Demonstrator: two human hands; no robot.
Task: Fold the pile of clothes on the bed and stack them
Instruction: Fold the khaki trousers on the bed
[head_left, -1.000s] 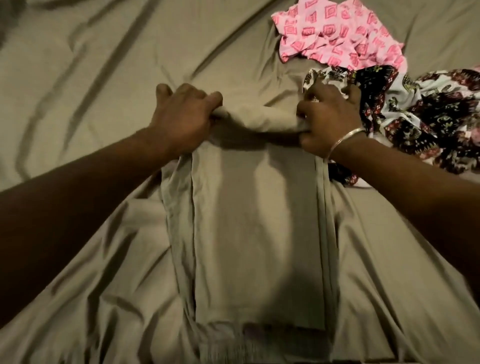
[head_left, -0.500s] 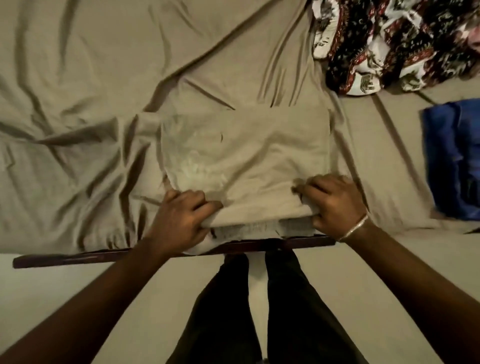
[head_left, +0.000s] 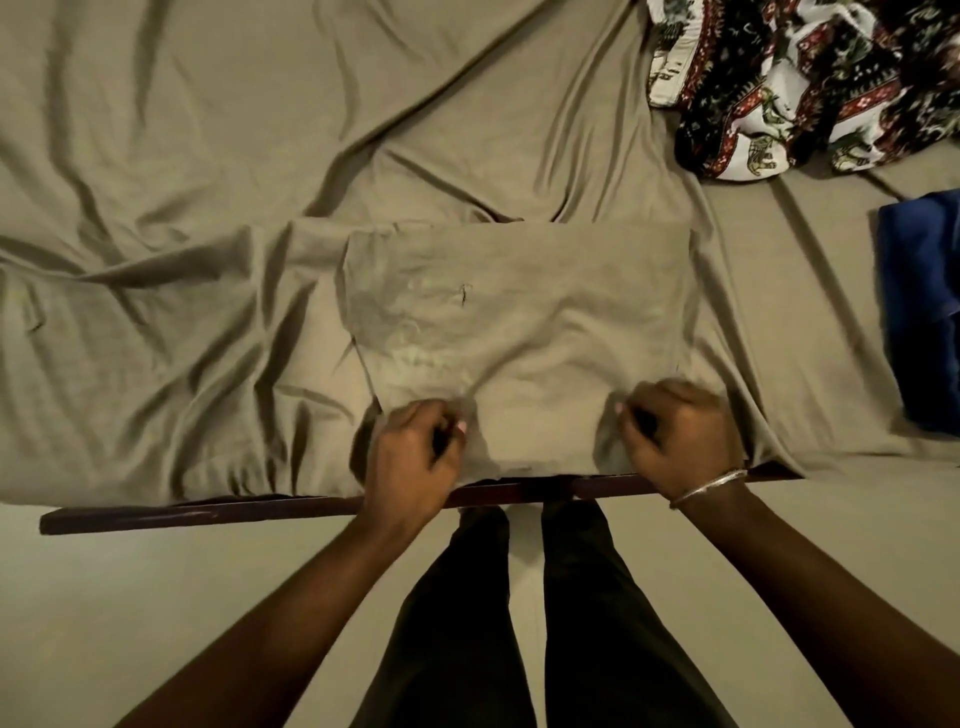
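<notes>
Lying flat near the edge of the bed, the folded beige garment is seen as a wide rectangle; its long axis runs from left to right, parallel to the dark wooden bed rail. Its far edge is straight, and its near edge reaches the rail between the two hands.

The left hand is placed on the near left corner of the garment, with the fingers curled and the cloth pinched between the thumb and the fingers. The right hand is placed on the near right corner in the same way, its fingers curled around a small bunch of the fabric. Both forearms are stretched forward from below, and a thin silver bangle is worn on the right wrist.

The garment is made of soft, matte cloth of almost the same colour as the bed sheet, with a faint pale print on its left part and a few soft creases near the hands. The sheet is wrinkled in long folds, mostly at the left. A crumpled patterned cloth in black, white and red is seen at the far right of the bed, well apart from the garment, and a blue cloth lies at the right edge. Dark trousers are visible below the rail.
</notes>
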